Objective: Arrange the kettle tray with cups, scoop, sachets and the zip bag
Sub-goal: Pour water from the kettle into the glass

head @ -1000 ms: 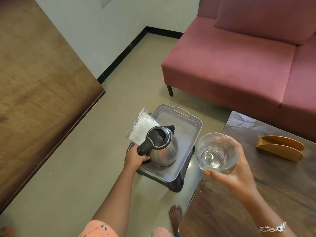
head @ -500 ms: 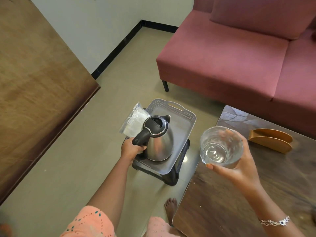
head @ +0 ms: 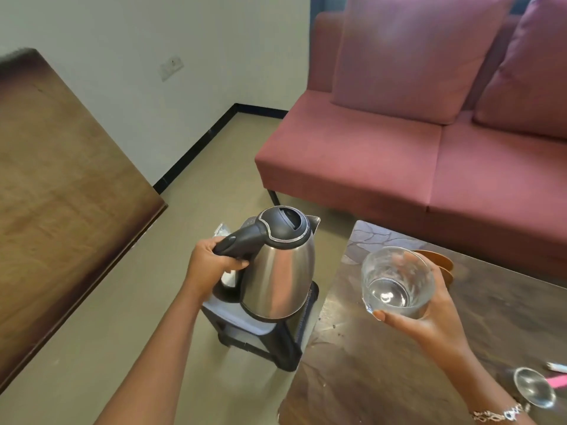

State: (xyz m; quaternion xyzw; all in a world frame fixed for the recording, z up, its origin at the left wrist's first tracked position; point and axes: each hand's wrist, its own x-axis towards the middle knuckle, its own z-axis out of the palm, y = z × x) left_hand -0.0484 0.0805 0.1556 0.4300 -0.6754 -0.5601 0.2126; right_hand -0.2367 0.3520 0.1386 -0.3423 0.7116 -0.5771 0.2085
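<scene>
Steel kettle (head: 277, 265) hangs at frame centre, its black handle clenched in the left hand (head: 211, 260) above the grey tray (head: 228, 311) — it should travel level and slowly, spout up. The right hand (head: 429, 314) cups a glass cup (head: 397, 282), apparently empty, over the wooden surface (head: 399, 363). A zip bag (head: 222, 230) peeks out behind the handle.

Left hand (head: 211, 259) grips kettle (head: 277, 271), seemingly lifted; right hand (head: 429, 320) holds glass (head: 397, 283).
</scene>
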